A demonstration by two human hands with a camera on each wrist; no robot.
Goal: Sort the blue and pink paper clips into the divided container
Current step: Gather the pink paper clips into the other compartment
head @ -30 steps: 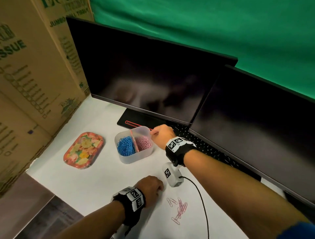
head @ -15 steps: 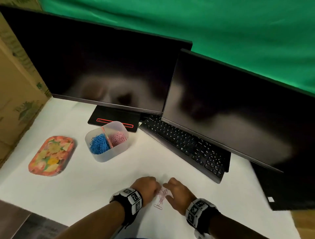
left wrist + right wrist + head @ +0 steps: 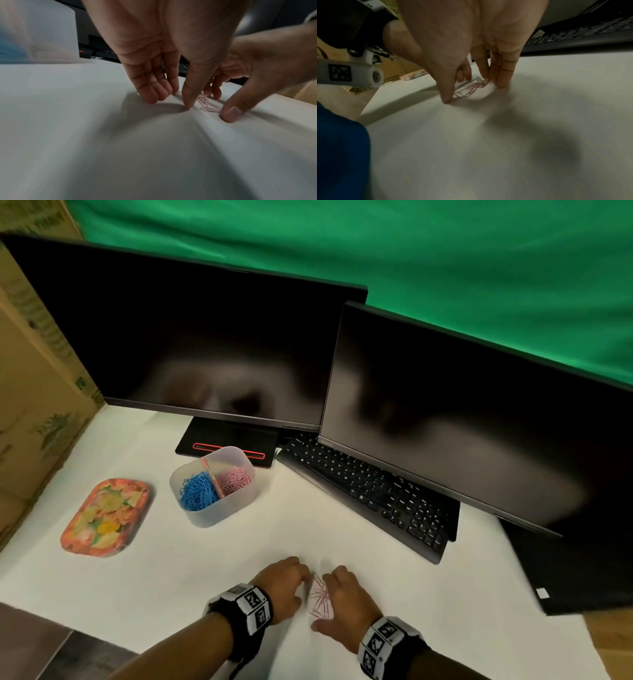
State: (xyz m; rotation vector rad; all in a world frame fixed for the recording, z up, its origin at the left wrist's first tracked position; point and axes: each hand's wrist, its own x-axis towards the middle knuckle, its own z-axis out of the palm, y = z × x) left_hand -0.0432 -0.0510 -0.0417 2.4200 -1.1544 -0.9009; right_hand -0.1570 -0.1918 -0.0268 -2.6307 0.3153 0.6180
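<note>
Neither hand has closed on anything. From the head view, the left hand [image 3: 282,585] and right hand [image 3: 346,599] lie on the white table [image 3: 171,583] at its near edge, fingertips down on either side of a small heap of loose pink clips [image 3: 320,601]; flanking it this way looks meant to herd the clips into one bunch that can be lifted in a single go. Well apart, farther back and to the left, stands the divided container [image 3: 219,517], blue clips [image 3: 198,496] in its left compartment and pink ones [image 3: 236,479] in its right, so this heap presumably belongs on the right side. No loose blue clips show on the table.

Left wrist view: straight fingers [image 3: 154,86] and the thumb rest their tips on the table just left of the heap, while the other hand's thumb presses down on its near right side. The clips lie flat between them, none lifted.

Right wrist view: the thumb [image 3: 446,93] is planted at the near edge of the heap and the fingers reach its far end, bracketing it without pinching. Whether any fingertip touches a clip I cannot tell through the blur.
</note>
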